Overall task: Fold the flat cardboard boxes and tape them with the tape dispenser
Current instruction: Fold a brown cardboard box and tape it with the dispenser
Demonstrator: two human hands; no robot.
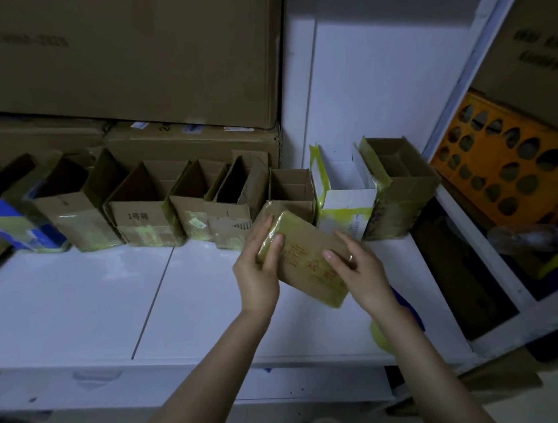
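Head view, two hands (258,276) (363,271), one held box (307,261)

Print on box (305,267) blurred (unreadable); yellow obj (377,336) behind rt forearm (414,349).

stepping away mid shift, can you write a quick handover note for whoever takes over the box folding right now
Left hand: grips the left end of the taped box, over the white table.
Right hand: holds its right side.
Done: row of folded boxes, taped bottoms, tops open, along the table's back.
Tape dispenser: probably the yellow roll half hidden under the right forearm.
Left: add this box to the row; no flat boxes in view.
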